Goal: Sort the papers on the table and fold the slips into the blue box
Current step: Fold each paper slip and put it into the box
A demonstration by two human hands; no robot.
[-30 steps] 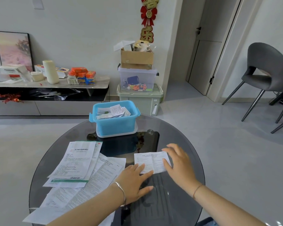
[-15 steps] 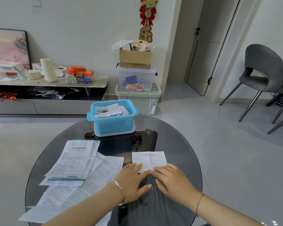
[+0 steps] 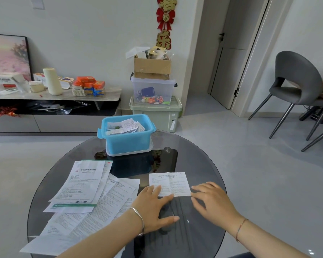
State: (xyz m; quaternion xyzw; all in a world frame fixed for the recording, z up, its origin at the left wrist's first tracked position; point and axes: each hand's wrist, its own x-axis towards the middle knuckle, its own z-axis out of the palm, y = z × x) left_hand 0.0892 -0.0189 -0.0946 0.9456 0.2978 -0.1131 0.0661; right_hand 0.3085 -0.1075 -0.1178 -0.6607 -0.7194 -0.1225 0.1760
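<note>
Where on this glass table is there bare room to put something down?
The glass table is bare right of the blue box, from beyond the slip to the right rim, and along the near edge between the left hand and right hand. The left side is crowded with overlapping papers.

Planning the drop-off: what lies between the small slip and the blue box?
In the head view, only bare dark glass of the table separates the small slip from the blue box; nothing stands there.

Shows left hand pressing straight fingers on a white slip, right hand just beside it, blue box behind on glass surface.
</note>
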